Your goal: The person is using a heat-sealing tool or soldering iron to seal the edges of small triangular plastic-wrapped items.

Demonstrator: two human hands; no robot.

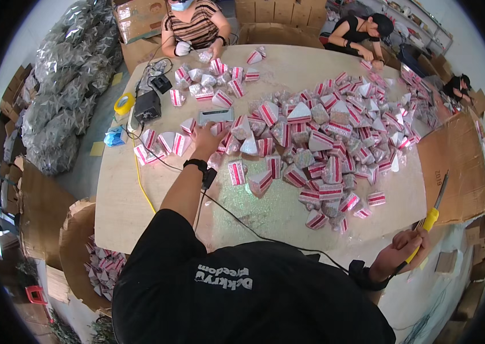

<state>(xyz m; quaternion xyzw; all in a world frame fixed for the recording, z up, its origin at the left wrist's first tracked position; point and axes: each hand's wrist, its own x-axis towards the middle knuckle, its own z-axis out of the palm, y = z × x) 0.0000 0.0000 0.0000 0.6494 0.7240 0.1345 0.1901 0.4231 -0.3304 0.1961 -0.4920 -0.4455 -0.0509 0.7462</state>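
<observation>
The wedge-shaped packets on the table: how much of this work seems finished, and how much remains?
A short row of packets lies lined up by the left hand, and a cardboard bin at the table's edge holds more. The left hand reaches to the packets; the right hand holds a yellow-handled tool. The big loose pile remains.

Packet heap (334,137) blocks the right; near table edge (265,221) lies open
</observation>
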